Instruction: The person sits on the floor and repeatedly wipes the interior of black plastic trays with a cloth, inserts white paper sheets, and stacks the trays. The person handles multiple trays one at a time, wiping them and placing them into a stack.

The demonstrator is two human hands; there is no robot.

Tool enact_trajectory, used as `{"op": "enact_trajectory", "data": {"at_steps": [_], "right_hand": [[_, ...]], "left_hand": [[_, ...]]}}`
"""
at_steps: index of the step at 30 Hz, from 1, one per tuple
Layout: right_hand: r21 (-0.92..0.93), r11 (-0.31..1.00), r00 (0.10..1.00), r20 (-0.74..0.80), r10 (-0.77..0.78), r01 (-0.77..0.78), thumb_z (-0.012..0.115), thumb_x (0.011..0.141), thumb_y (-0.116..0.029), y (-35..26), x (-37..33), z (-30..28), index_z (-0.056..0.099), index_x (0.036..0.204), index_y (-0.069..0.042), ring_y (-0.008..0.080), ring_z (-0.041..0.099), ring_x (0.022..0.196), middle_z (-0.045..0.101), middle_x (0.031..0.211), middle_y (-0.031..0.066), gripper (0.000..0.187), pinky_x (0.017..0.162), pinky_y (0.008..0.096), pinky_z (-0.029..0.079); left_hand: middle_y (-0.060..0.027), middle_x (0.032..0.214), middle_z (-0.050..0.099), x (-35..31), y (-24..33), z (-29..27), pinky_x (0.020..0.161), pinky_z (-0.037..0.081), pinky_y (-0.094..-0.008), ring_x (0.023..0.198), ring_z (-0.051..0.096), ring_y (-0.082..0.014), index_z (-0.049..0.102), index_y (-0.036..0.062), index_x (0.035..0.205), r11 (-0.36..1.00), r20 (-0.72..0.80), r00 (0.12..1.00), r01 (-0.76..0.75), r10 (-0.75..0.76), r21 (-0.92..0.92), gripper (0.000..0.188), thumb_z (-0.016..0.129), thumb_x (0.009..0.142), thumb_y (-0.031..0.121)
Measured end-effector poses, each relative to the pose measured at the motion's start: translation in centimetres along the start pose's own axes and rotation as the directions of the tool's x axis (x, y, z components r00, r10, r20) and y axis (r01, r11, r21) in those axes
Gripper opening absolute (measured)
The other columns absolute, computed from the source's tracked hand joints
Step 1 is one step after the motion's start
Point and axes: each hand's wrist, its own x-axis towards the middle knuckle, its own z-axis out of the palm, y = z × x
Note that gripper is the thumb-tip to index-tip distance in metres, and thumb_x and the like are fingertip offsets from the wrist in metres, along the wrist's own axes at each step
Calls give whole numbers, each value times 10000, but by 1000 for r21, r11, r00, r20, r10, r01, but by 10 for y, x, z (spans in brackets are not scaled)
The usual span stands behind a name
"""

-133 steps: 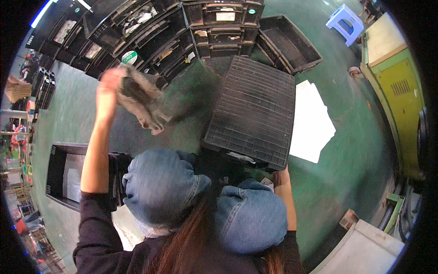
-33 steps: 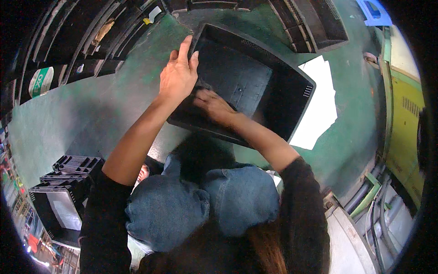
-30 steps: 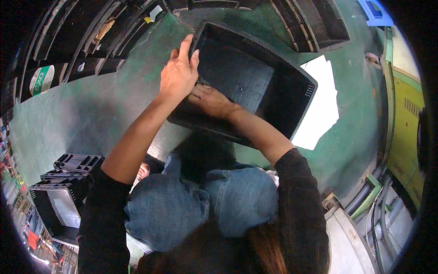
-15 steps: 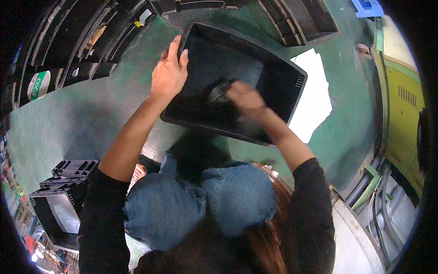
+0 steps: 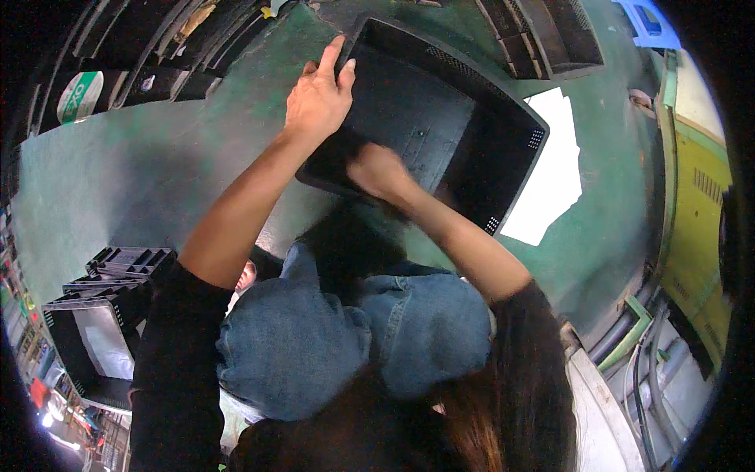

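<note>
A rectangular black plastic bin (image 5: 499, 106) lies tilted at an angle on the green floor in front of my knees. My left hand (image 5: 318, 102) grips its left rim, the thumb on the inner side and fingers over the edge. Inside, low on the left, is my right hand (image 5: 381, 169), closed and smeared by motion. Something dark seems to be under its fingers, but it blends into the black bin. Wet-looking streaks show on the bin's floor.
White sheets (image 5: 560, 169) lie partly under the bin's right side. Black bins (image 5: 169, 47) are at the far left, another (image 5: 543, 35) at the far right, more (image 5: 94, 346) at near left. A blue plastic stool (image 5: 649, 23) and a yellow-green cabinet (image 5: 696, 212) stand on the right, with hoses (image 5: 641, 362) below.
My right hand has swept left and nearer inside the bin. My left hand keeps its hold on the rim. The whole view has shifted slightly.
</note>
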Motion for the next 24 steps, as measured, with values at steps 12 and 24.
{"op": "enact_trajectory", "data": {"at_steps": [12, 24], "right_hand": [[-10, 993, 954, 278, 113, -115, 573, 820, -310, 186, -46, 14, 673, 1005, -91, 325, 644, 876, 670, 957, 151, 304, 728, 408, 516], [-895, 237, 508, -14, -861, 378, 529, 801, -195, 41, 52, -74, 622, 917, -82, 216, 578, 868, 578, 918, 75, 187, 667, 344, 461]], "left_hand": [[-240, 1006, 571, 0, 6, 1, 807, 479, -507, 905, 599, -427, 314, 276, 1386, 998, 33, 999, 18, -20, 66, 472, 413, 941, 398], [-268, 1065, 566, 2, 14, 6, 874, 445, -502, 994, 559, -454, 349, 285, 1375, 993, 132, 989, -82, 70, 87, 469, 374, 943, 466]]}}
